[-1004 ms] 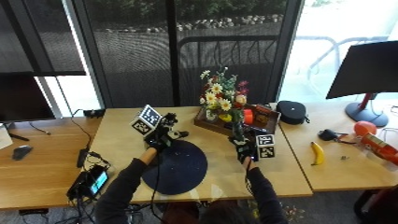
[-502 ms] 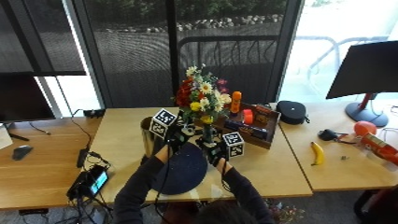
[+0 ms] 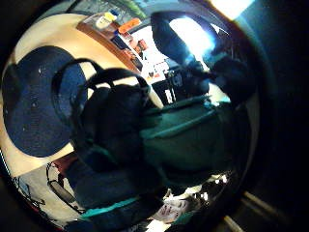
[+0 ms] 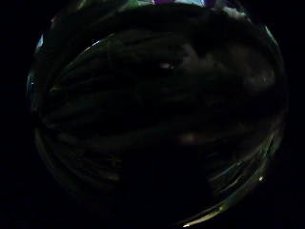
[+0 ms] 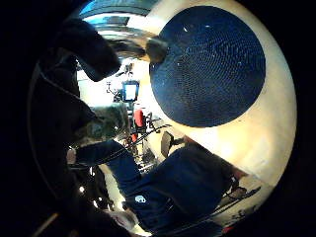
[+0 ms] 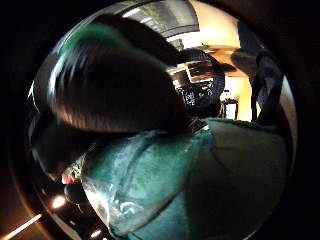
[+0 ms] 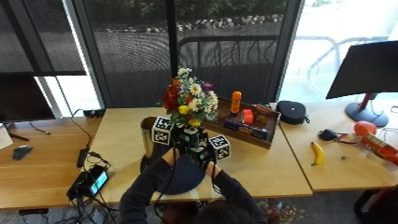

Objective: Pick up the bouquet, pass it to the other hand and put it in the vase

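The bouquet (image 7: 188,101) of red, white and yellow flowers stands upright above the table, just to the right of the metal vase (image 7: 147,135). Both hands meet on its stems below the blooms. My left hand (image 7: 179,138) grips them on the vase side, and my right hand (image 7: 206,151) grips them lower on the right. Dark stems fill the left thumb side palm view. The green wrapping (image 6: 195,190) lies against my right palm, and it also shows as wrapping (image 3: 193,135) in the left little finger side view. A dark blue round mat (image 7: 179,179) lies under the hands.
A wooden tray (image 7: 268,139) with bottles and boxes stands behind the bouquet to the right. Farther right are a black round case (image 7: 291,112), a banana (image 7: 317,153) and a monitor (image 7: 368,70). A small screen device (image 7: 92,180) with cables sits at the left front edge.
The right hand carried the bouquet left from beside the tray toward the vase. The left hand came across to meet it, and both hands now hold the stems.
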Available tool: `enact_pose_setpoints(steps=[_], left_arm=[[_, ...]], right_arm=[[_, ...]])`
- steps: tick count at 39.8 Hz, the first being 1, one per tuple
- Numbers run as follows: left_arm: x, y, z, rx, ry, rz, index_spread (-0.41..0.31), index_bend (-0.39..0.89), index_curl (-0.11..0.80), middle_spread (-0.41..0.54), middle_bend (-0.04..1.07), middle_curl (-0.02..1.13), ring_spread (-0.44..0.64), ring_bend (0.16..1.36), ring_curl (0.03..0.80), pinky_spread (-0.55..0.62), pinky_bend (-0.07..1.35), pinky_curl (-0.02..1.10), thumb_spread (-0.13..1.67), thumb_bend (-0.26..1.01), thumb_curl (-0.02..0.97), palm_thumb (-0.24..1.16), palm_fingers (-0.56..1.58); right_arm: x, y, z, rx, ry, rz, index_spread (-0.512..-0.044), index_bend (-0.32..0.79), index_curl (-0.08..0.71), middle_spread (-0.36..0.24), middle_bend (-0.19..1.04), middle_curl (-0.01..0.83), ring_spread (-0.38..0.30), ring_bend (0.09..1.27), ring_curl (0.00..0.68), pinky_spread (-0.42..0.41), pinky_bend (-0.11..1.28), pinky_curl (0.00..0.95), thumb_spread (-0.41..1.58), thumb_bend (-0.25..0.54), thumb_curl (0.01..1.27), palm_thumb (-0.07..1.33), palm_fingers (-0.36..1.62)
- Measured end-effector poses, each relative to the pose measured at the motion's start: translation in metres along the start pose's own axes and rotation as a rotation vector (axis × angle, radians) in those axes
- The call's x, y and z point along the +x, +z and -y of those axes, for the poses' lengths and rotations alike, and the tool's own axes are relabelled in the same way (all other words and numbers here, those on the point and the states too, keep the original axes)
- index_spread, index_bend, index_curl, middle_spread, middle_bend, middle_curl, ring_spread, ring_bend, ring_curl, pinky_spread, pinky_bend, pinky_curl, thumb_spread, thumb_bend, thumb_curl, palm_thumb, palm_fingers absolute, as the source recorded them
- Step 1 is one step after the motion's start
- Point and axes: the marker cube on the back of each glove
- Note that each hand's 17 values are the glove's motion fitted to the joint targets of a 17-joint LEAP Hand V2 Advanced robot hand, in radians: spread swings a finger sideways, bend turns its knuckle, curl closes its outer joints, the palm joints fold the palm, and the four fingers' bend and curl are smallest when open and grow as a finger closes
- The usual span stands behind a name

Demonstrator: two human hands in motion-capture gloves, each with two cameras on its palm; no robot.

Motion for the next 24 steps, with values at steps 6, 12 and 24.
enact_pose_setpoints(steps=[6, 12, 24], left_arm=[[0.004, -0.002, 0.001, 0.05, 0.006, 0.019, -0.162, 0.39, 0.379, -0.187, 0.55, 0.47, -0.21, 0.55, 0.308, -0.1, 0.27, 0.29, 0.75, 0.03, 0.472, 0.87, 1.09], [0.025, -0.005, -0.005, 0.101, 0.034, 0.085, -0.204, 0.37, 0.41, -0.229, 0.58, 0.51, -0.27, 0.51, 0.34, -0.18, 0.25, 0.33, 0.65, 0.01, 0.521, 0.94, 1.14], [0.101, -0.031, -0.018, 0.196, 0.102, 0.11, -0.235, 0.32, 0.457, -0.265, 0.55, 0.52, -0.3, 0.46, 0.372, -0.22, 0.2, 0.37, 0.57, -0.03, 0.579, 0.96, 1.15]], right_arm=[[-0.008, 0.003, -0.009, -0.246, 0.173, 0.268, -0.233, 0.45, 0.614, -0.17, 0.48, 0.642, -0.239, 0.56, 0.546, -0.271, 0.32, 0.45, 0.59, -0.029, 0.66, 0.96, 1.25], [-0.03, -0.003, -0.02, -0.394, 0.266, 0.422, -0.239, 0.41, 0.596, -0.176, 0.47, 0.63, -0.244, 0.53, 0.535, -0.255, 0.29, 0.439, 0.75, -0.027, 0.61, 0.95, 1.16], [-0.036, -0.039, -0.017, -0.348, 0.161, 0.342, -0.28, 0.19, 0.518, -0.199, 0.32, 0.556, -0.243, 0.38, 0.479, -0.085, 0.22, 0.404, 0.85, -0.032, 0.54, 0.91, 0.9]])
